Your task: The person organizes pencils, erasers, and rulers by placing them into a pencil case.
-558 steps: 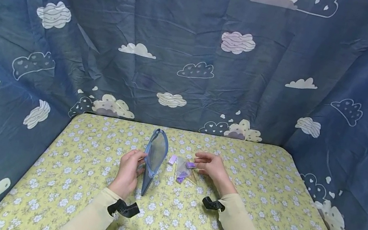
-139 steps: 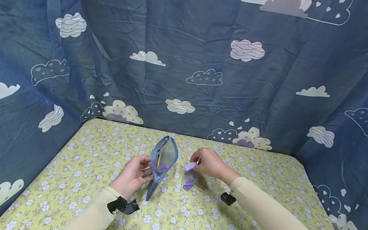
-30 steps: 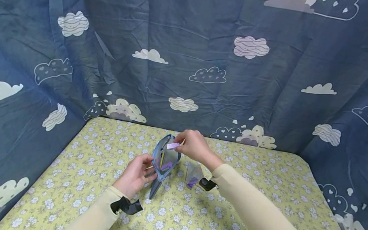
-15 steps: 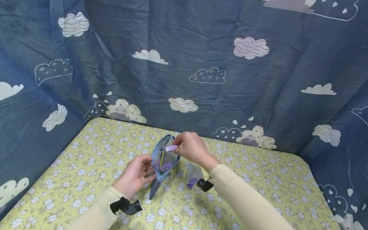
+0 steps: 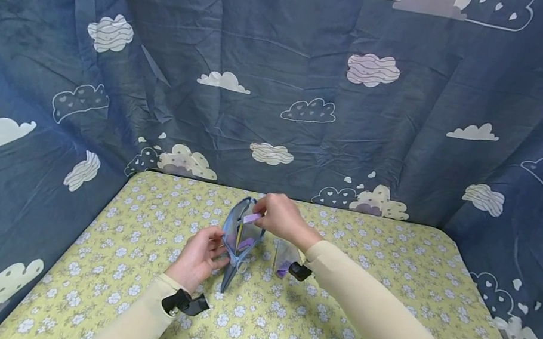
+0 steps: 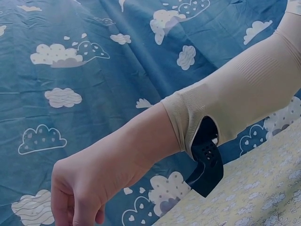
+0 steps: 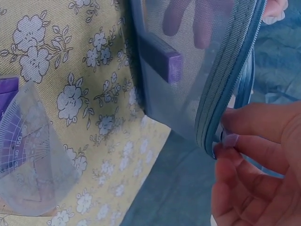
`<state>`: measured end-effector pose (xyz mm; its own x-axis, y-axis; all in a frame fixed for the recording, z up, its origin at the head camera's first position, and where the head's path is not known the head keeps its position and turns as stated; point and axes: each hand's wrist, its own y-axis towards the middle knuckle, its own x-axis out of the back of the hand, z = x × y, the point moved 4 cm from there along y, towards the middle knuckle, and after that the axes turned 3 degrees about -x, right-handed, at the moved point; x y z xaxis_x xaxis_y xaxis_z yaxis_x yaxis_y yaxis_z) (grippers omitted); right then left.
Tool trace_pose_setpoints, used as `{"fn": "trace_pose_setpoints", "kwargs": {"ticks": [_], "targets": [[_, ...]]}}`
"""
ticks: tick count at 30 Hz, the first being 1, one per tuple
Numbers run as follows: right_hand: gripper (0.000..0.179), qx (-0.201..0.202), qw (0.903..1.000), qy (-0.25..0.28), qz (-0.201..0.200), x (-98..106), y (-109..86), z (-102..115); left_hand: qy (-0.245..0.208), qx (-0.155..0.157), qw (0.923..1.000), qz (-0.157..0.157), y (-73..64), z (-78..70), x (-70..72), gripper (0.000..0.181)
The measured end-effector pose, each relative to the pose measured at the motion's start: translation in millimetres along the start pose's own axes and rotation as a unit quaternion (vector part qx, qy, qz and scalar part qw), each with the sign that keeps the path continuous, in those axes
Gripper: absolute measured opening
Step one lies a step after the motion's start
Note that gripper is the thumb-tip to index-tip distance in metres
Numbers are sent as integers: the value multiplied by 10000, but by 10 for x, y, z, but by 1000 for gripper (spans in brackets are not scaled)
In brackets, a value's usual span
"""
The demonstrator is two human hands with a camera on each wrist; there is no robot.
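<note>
A blue mesh zipper pouch stands on edge with its mouth spread. My left hand holds its left side between thumb and fingers; the fingers show through the mesh in the right wrist view. My right hand, seen from the side in the left wrist view, pinches a small lilac eraser at the pouch mouth. The fingertips are right by the zipper in the right wrist view. Inside the pouch lie a purple eraser-like block and a thin yellow stick, like a pencil.
Right of the pouch, a clear protractor lies on the floral yellow cloth, with a purple piece beside it. A black wrist camera overlaps this spot. A blue cloud-print curtain surrounds the table.
Since 18.6 s ago a yellow stick and a purple block have appeared in the pouch. The right hand has lifted the lilac eraser off the table and moved left to the pouch mouth.
</note>
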<state>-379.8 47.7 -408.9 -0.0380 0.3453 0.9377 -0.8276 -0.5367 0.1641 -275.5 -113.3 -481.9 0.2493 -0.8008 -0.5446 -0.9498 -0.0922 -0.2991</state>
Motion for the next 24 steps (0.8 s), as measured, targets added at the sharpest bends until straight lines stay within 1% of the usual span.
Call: {"fn": "trace_pose_setpoints", "kwargs": {"ticks": [4, 7, 11, 16, 19, 24], "targets": [[24, 3, 10000, 38, 58, 6, -19, 12, -15, 19, 10000, 0, 0, -1, -4, 10], [27, 18, 10000, 41, -34, 36, -35, 20, -66, 40, 10000, -21, 1, 2, 4, 13], [26, 58, 9997, 129, -192, 88, -59, 15, -113, 37, 9999, 8, 1, 14, 26, 14], [26, 57, 9993, 239, -265, 155, -101, -12, -141, 15, 9999, 70, -2, 17, 33, 15], [26, -28, 9992, 318, -238, 189, -142, -28, -133, 27, 9999, 98, -20, 17, 32, 19], [29, -110, 9984, 515, -183, 236, -220, -71, -70, 30, 10000, 53, -27, 20, 42, 16]]}}
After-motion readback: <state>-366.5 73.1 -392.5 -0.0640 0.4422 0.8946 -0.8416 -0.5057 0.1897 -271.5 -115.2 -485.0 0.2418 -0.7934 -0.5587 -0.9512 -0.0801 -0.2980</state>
